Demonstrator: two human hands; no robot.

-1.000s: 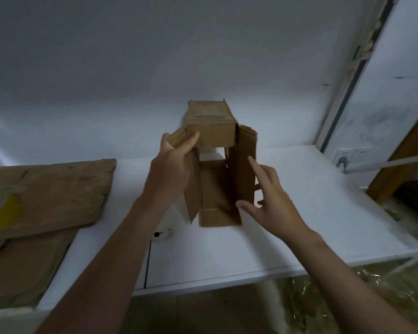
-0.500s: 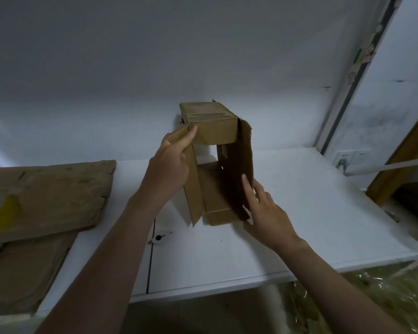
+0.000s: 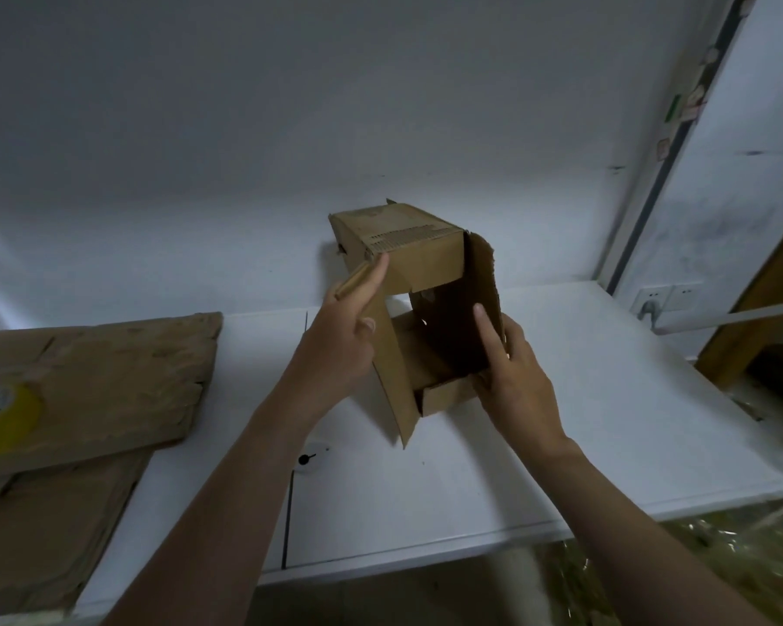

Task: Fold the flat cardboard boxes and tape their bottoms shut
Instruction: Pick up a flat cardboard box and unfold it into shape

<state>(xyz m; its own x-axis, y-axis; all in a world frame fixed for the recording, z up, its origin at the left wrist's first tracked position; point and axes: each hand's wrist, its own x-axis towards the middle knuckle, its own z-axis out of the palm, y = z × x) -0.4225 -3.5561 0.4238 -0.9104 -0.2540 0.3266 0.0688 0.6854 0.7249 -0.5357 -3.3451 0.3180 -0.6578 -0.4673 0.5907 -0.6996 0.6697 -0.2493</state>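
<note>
At the left edge of the white counter (image 3: 606, 426) lies a stack of flat cardboard sheets (image 3: 100, 377), brown and worn. A roll of yellow tape (image 3: 5, 415) rests on top of it, cut off by the picture border.

The left hand (image 3: 340, 341) is at the left side of the cardboard box (image 3: 407, 228). Its thumb lies on the left flap (image 3: 394, 381) and its index finger reaches straight up to the corner of the top flap (image 3: 426, 268). It seems to grasp the flap, but the other fingers are hidden.

The box is at the middle of the counter, nearer to the back edge. It is tipped on its side with the open end toward the viewer. I cannot tell if it touches the counter. It is plain brown, with a scuffed surface and a strip where the corrugated layer shows. The top flap hangs down over the opening, the left flap stands out toward the front edge, and the bottom flap (image 3: 444, 395) is bent upward. The inside is dark.

The right hand (image 3: 516, 381) grasps the right flap (image 3: 482, 282), which has a ragged edge. The thumb lies straight on its inner face and the fingers curl behind it.

Near the right back corner, a socket (image 3: 665, 296) sits on the wall.
</note>
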